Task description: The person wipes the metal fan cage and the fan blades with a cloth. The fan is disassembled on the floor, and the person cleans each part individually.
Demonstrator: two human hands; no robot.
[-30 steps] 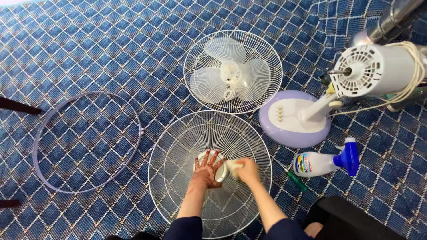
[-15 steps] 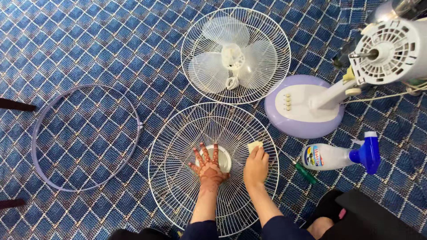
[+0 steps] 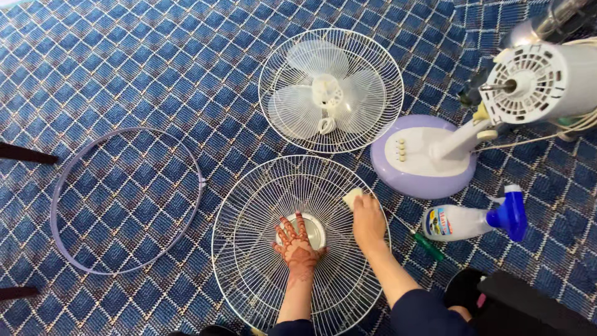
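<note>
I take the wire fan guard lying flat on the blue patterned carpet as my landmark and read across from the left. Well to the left of the guard lies the lilac plastic rim ring, apart from everything else. On the guard's centre disc my left hand rests flat, fingers spread and open, pinning the guard down. Just right of that, near the guard's upper right edge, my right hand is closed round a small pale sponge, which it presses against the wires. Behind the guard, nearly touching its far rim, sits the second guard with the translucent blade set lying inside it. To the right of the guard stands the fan's lilac base, its bare motor head tilted over it. Just off the guard's right edge lies a green-handled screwdriver, and past that a spray bottle on its side with a blue trigger.

By my judgement the fan is already fully taken apart and the wiping of this guard is in hand; I cannot tell how many wires are clean. The other guard, blades and ring look untouched, and reassembly remains
</note>
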